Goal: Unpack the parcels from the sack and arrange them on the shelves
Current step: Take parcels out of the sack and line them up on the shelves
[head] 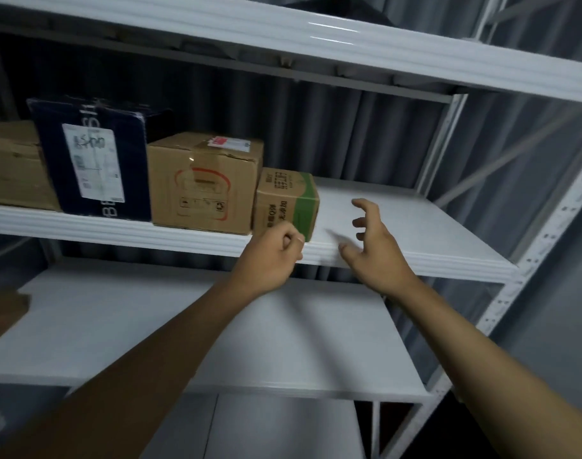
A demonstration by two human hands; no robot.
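A white metal shelf unit fills the view, and its middle shelf (399, 226) carries a row of four parcels along the left and centre part. At the far left stands a plain brown carton (13, 167), cut by the edge of the view. Next to it, touching, is a dark blue box (91, 160) that stands upright and leans a little to the left, with a white shipping label on its front face. To its right sits a brown box with red print (203, 183) and a label with a red patch on its top. Just beside this one, at the right end of the row, is a small brown box with a green band (288, 203), placed close to the front edge of the shelf. The left hand (269, 260) is in front of this small box at the shelf edge; its fingers are curled into a loose fist and hold nothing, and I cannot tell if the knuckles touch the box. The right hand (375, 246) is just to the right of the box, over the bare part of the shelf, with fingers spread wide and a little bent, holding nothing. The lower shelf (216, 326) has only a brown corner of cardboard (5, 309) at its left side. Behind the shelves hangs a grey curtain (332, 127).
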